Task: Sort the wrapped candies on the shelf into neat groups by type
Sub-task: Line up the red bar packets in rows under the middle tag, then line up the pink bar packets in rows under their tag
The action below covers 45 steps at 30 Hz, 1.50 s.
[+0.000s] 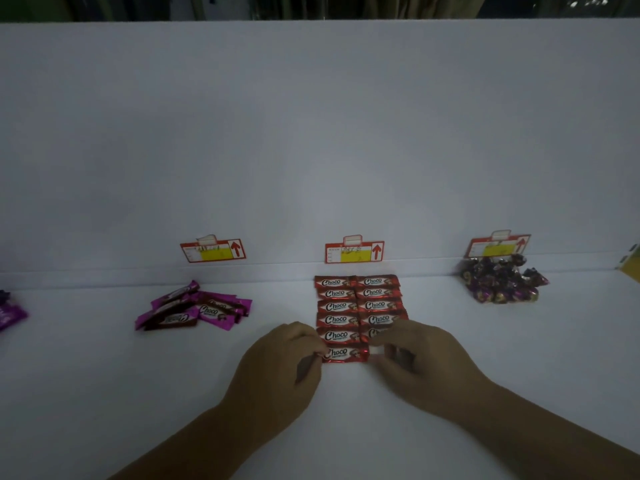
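Observation:
Red Choco bars [356, 304] lie in two tidy columns on the white shelf [346, 410], below the middle price tag. The nearest red bar [344, 355] sits at the front of the left column. My left hand [277, 372] pinches its left end, and my right hand [420, 363] pinches its right end while covering the front of the right column. A loose heap of magenta Choco bars [194, 310] lies to the left. A pile of dark purple twist-wrapped candies [502, 284] sits at the right.
Three red and yellow price tags [354, 251] hang on the white back wall. A few purple wrappers [10, 311] show at the far left edge. A yellow-green box corner [630, 263] pokes in at the far right.

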Motion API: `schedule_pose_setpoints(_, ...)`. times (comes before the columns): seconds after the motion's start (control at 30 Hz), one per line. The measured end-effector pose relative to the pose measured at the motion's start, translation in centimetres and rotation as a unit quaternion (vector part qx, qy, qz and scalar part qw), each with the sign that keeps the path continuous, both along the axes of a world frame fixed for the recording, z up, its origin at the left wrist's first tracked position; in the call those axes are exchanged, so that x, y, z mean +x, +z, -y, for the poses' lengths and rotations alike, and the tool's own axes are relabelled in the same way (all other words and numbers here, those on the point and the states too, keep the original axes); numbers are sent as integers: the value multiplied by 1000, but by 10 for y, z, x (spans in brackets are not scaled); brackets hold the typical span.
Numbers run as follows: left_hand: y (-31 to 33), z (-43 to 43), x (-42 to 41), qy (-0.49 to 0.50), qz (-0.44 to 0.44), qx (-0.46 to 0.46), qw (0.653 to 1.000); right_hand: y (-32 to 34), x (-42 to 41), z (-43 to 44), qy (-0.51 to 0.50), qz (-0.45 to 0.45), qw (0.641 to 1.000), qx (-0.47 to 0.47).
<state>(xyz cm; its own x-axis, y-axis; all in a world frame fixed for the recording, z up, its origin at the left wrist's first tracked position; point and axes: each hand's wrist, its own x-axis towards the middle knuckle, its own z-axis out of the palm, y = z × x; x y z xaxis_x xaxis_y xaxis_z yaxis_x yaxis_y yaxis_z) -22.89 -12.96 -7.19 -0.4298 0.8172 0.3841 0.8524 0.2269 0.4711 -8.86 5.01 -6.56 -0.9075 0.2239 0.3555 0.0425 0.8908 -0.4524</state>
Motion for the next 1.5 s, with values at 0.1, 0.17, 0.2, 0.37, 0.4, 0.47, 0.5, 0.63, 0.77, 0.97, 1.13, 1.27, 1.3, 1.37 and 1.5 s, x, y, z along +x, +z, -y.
schedule_pose_setpoints(0.1, 3, 0, 4, -2, -8, -4, 1000, 3, 4, 4, -26, -44, 998, 22)
schedule_pose_setpoints(0.17, 3, -1, 5, 2, -21, -2, 1000, 6, 6, 8, -19, -51, 998, 40)
schedule_pose_setpoints(0.2, 2, -2, 5, 7, -23, -5, 1000, 10, 7, 9, -10, -45, 998, 50)
schedule_pose_setpoints(0.37, 3, 12, -5, 69, 13, -48, 996, 30, -20, 26, 128, 48, 986, 101)
schedule_pose_setpoints(0.4, 4, 20, -9, 92, 7, -67, 993, 32, -29, 31, 154, 48, 981, 104)
schedule_pose_setpoints(0.47, 8, 40, -19, 142, -35, -122, 982, 36, -46, 45, 183, 53, 975, 117)
schedule_pose_setpoints(0.5, 11, 52, -26, 157, -65, -144, 975, 37, -54, 52, 191, 55, 971, 129)
schedule_pose_setpoints(0.63, 22, 93, -57, 170, -132, -149, 965, 29, -76, 74, 202, 75, 966, 145)
schedule_pose_setpoints(0.77, 22, 109, -89, 167, -108, -133, 971, 18, -96, 90, 181, 87, 968, 150)
schedule_pose_setpoints(0.97, 23, 118, -141, 104, -50, -103, 988, 5, -135, 121, 117, 51, 978, 163)
schedule_pose_setpoints(1.13, 25, 120, -177, 32, -39, -113, 992, 5, -181, 134, -1, 43, 992, 115)
schedule_pose_setpoints(1.27, 21, 108, -192, -23, -26, -152, 988, -2, -191, 142, -18, 135, 984, 112)
schedule_pose_setpoints(1.3, 20, 108, -195, -35, -19, -166, 985, -3, -187, 145, -13, 139, 983, 120)
schedule_pose_setpoints(1.37, 18, 111, -198, -73, -32, -185, 980, -5, -173, 150, -3, 144, 982, 121)
schedule_pose_setpoints(1.5, 16, 127, -193, -123, -56, -186, 973, 2, -142, 154, 28, 172, 980, 99)
